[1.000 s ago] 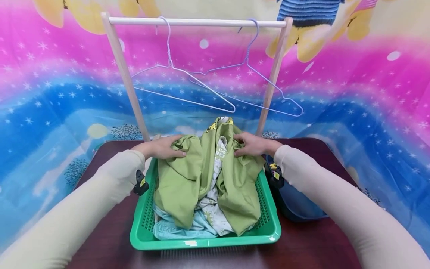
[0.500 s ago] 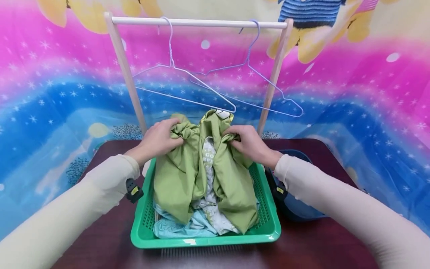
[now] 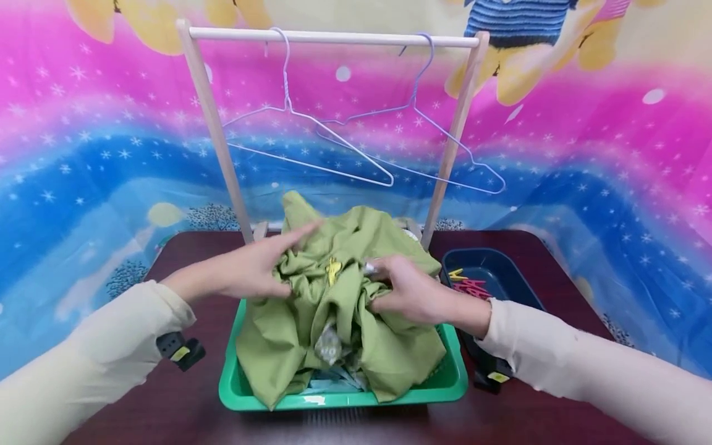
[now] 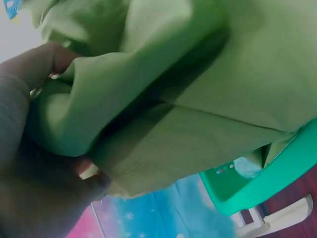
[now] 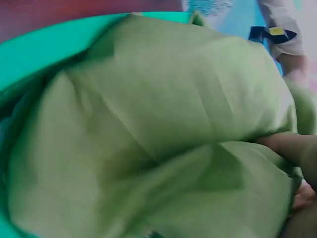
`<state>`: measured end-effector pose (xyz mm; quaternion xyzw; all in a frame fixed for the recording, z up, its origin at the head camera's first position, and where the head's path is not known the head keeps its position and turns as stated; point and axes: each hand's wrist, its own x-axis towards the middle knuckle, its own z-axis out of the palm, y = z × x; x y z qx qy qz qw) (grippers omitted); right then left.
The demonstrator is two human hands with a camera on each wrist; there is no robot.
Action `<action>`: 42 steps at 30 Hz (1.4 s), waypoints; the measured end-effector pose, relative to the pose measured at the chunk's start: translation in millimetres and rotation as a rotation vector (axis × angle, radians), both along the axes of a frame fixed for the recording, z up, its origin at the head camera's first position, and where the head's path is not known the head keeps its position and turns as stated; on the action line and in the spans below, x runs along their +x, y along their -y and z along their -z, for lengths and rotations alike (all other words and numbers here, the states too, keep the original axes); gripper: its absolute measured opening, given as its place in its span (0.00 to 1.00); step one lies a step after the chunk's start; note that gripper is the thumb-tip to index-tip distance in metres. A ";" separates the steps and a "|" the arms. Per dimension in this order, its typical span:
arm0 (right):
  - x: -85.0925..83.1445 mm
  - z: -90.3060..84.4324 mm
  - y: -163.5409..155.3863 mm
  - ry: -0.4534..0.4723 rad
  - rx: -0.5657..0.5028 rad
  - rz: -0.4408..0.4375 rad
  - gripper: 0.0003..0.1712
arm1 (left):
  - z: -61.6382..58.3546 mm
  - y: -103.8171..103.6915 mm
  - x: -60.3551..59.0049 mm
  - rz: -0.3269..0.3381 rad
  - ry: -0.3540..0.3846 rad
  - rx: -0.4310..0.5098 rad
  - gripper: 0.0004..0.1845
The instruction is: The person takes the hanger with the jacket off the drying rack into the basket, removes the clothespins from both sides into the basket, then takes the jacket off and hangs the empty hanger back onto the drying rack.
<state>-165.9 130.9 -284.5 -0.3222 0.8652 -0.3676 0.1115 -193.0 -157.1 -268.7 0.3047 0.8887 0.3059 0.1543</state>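
Green garment (image 3: 345, 296), bunched and heaped over the green basket (image 3: 453, 383), spilling past the near rim at the left corner. Basket set on a dark wooden table (image 3: 534, 408), directly below the wooden rack (image 3: 334, 37) with two pale wire hangers (image 3: 311, 142) on its rail. Blue tray (image 3: 500, 278) just beside the basket on the right, with small coloured clips inside.

Left hand (image 3: 250, 272) at the garment's left upper part: index finger stretched out across the cloth, thumb and remaining fingers closed on a thick fold, as confirmed in the left wrist view, where the fold (image 4: 148, 99) is pinched between thumb and fingers. Right hand (image 3: 406, 293) at the right upper part, fingers curled into the bunched cloth; in the right wrist view only a thumb edge (image 5: 292, 148) visible against the fabric, which fills most of the frame.

Key relation: garment between the two hands, directly ahead of both sets of fingers and touching them; both hands equally near. No clear long axis in the crumpled mass; the bulk hangs downward and toward the viewer from the gripped folds, with a peak of cloth (image 3: 295, 207) rising behind the left hand toward the rack. Pale blue cloth (image 3: 328, 383) barely visible beneath, inside the basket.
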 end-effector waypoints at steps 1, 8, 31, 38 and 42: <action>3.1 1.0 -1.0 -0.059 0.082 -0.010 0.26 | 1.4 -1.6 3.9 0.019 -0.008 -0.041 0.61; 20.9 14.0 -6.2 -0.403 0.412 -0.015 0.22 | 15.8 -14.7 19.5 0.076 -0.453 -0.273 0.38; -19.3 33.2 -22.7 -0.079 0.663 0.072 0.46 | 52.0 -28.2 -14.8 -0.062 0.067 -0.397 0.76; -24.6 38.1 -25.2 0.111 0.494 0.132 0.78 | 52.0 -29.5 -13.2 -0.087 -0.004 -0.496 0.55; -27.6 40.8 -25.6 0.121 0.419 0.186 0.84 | 51.5 -28.6 -11.9 -0.085 -0.058 -0.473 0.29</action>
